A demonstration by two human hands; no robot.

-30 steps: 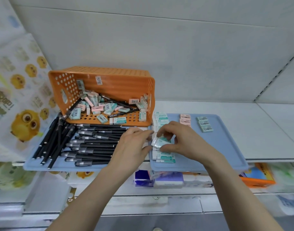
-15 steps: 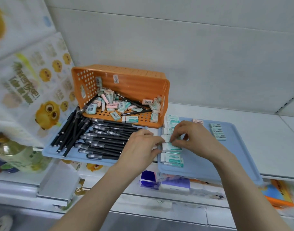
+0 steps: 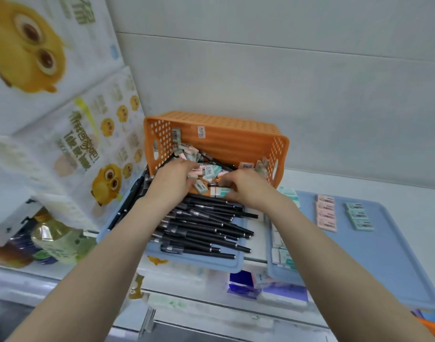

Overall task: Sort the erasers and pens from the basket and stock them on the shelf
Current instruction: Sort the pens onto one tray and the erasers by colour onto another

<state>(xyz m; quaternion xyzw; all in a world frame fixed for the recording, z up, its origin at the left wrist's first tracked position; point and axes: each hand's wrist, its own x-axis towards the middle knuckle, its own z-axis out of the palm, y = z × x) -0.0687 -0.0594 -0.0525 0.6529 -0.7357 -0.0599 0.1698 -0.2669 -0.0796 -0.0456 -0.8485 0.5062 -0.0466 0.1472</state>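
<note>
- The shelf (image 3: 359, 183) carries a left tray (image 3: 211, 264) heaped with pens (image 3: 204, 228) and a right tray (image 3: 396, 255) with sorted erasers (image 3: 326, 215).
- The basket (image 3: 236, 141) lies tipped (mouth toward the person), holding loose erasers (image 3: 211, 170).
- The left hand (image 3: 173, 178) is among them; whether its grip is closed cannot be told.
- The right hand (image 3: 246, 187) has its grip pinched on one eraser (image 3: 220, 192).

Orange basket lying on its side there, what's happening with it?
A person is sorting stationery. The left hand and right hand reach into the tipped orange perforated plastic basket among loose erasers; whether they grip anything is unclear. Sorted black pens lie on the left blue tray; pink erasers and green erasers line the right blue tray.
</note>
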